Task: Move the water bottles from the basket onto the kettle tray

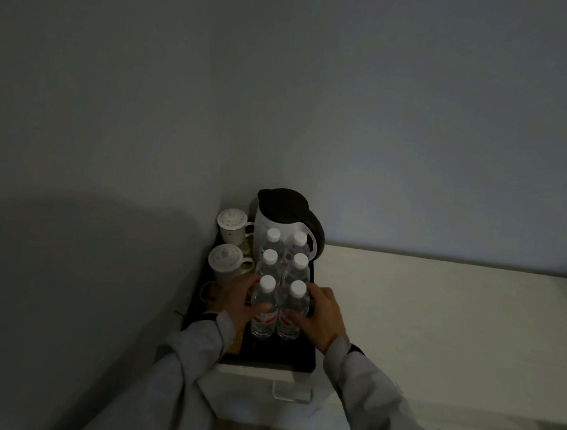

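Several clear water bottles with white caps stand in two rows on the black kettle tray (297,358). My left hand (238,305) is wrapped around the nearest left water bottle (264,311). My right hand (323,316) grips the nearest right water bottle (292,310). Both bottles are upright and side by side on the tray's front part. The other bottles (283,257) stand behind them, in front of the white kettle (286,222) with its dark lid. No basket is in view.
Two white lidded cups (231,225) (225,261) stand at the tray's left side against the wall. The tray rests on a white counter (437,317) in a dim corner. A drawer handle (292,394) sits below the tray's front edge.
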